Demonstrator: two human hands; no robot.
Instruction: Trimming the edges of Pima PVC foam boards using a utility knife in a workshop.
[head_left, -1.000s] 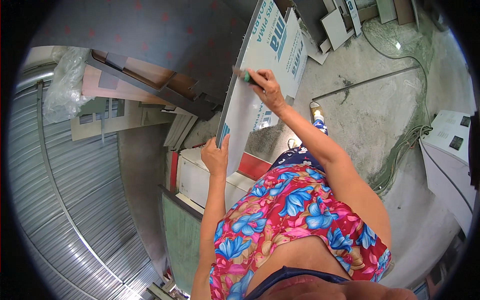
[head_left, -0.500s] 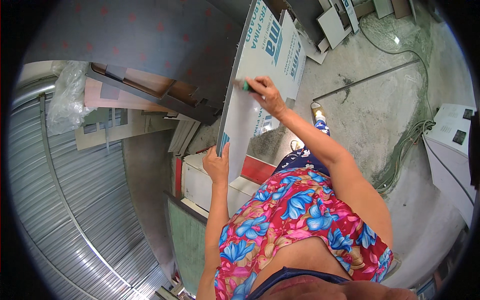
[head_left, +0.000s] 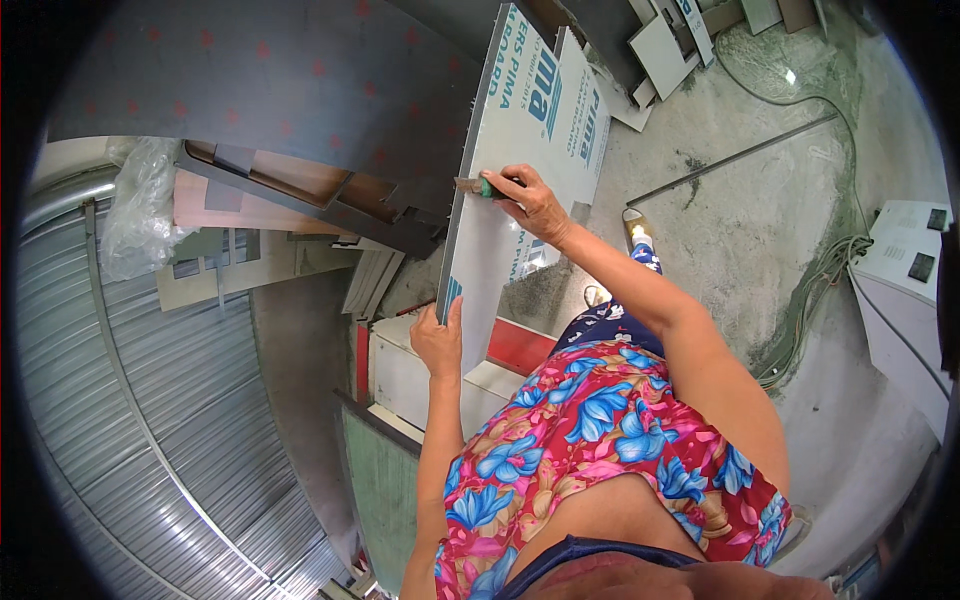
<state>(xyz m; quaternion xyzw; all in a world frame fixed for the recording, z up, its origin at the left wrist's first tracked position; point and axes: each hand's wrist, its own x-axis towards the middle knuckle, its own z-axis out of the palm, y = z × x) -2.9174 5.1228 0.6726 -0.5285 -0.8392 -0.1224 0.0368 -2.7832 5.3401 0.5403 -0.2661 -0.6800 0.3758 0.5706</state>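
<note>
A pale foam board panel (head_left: 520, 130) with blue lettering stands on edge in front of me, its narrow dark edge facing left. My left hand (head_left: 437, 340) grips the lower near corner of that edge, thumb on the pale face and fingers round the other side. My right hand (head_left: 535, 205) is closed round the green handle of a scraper (head_left: 470, 186). Its flat metal blade lies across the panel's long edge, about halfway up. The part of the handle inside my palm is hidden.
A large dark sheet with red marks (head_left: 280, 60) fills the far left, above cut panel scraps (head_left: 300, 185) and clear plastic wrap (head_left: 145, 215). On the right floor lie a metal bar (head_left: 730, 158) and coiled cables (head_left: 830, 265) beside a white cabinet (head_left: 900, 270).
My right hand has moved slightly left and down the panel's edge; the scraper, blurred before, is sharp now. My left hand keeps its hold on the corner.
</note>
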